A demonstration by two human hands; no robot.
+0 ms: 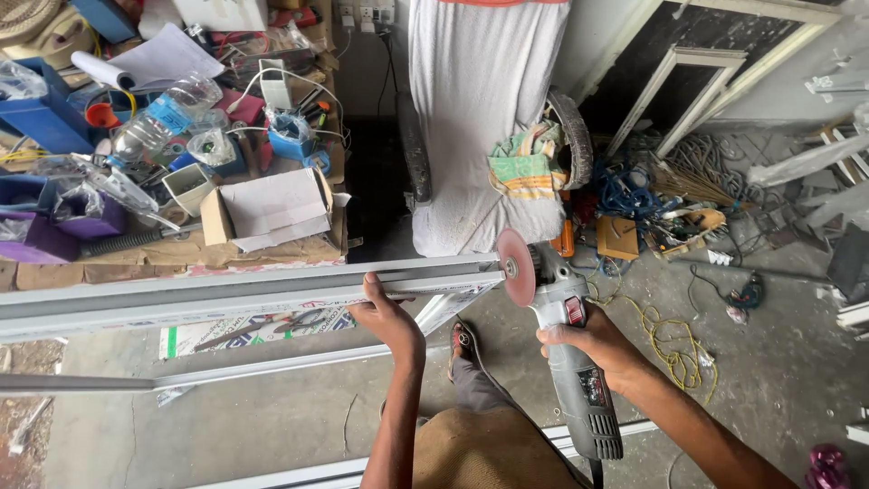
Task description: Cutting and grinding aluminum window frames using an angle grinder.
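My left hand point(385, 312) grips a long white plastic window profile point(217, 294) from below, near its right end. The profile lies level across the view from the left edge. My right hand point(593, 342) is wrapped round the grey body of an angle grinder point(570, 344). Its reddish disc point(516, 266) stands upright, right at the cut end of the profile. Whether the disc spins I cannot tell. My foot in a sandal point(463, 344) shows below the profile.
A cluttered workbench point(181, 254) with cardboard boxes, a plastic bottle and blue bins stands behind the profile. A cloth-draped object point(480, 118) leans ahead. Yellow cable point(670, 340), wires and white frame pieces litter the concrete floor at right. More profile lengths point(272, 367) lie below.
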